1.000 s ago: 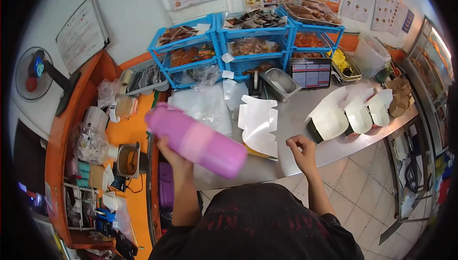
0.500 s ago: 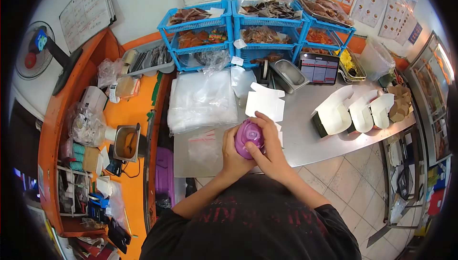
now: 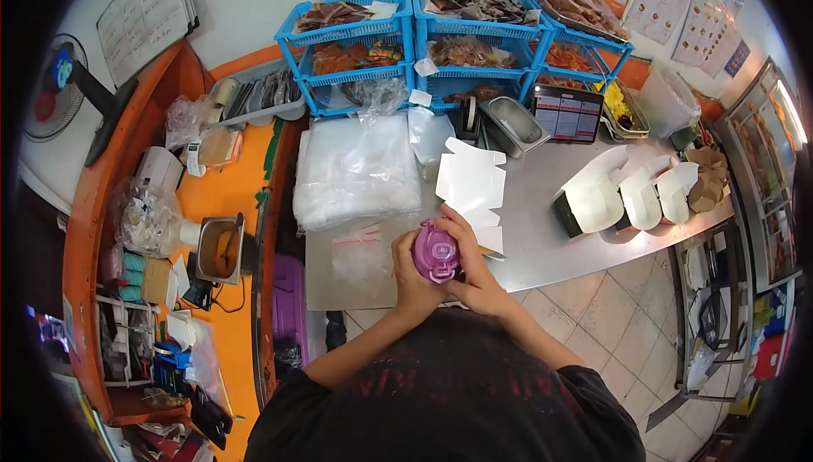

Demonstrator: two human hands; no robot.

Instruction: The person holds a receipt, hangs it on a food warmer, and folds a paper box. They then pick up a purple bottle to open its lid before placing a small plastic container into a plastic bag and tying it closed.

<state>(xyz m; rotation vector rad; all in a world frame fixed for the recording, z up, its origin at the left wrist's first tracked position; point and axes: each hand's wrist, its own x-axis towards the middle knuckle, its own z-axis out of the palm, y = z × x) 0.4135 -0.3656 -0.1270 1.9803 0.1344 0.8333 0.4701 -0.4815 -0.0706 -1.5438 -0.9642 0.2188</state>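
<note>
- Left hand (image 3: 412, 277), right hand (image 3: 478, 280): both clasped round purple bottle (image 3: 436, 252), over near edge of steel surface (image 3: 542, 242).
- Carries plastic bags (image 3: 356, 170), white boxes (image 3: 593, 204).
- Ends at blue crates (image 3: 405, 38); tiled floor (image 3: 627, 335) on right.

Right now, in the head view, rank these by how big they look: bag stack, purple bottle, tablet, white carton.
1. bag stack
2. white carton
3. tablet and purple bottle look alike. The bottle is end-on and nearer the camera, so I won't rank them.
</note>
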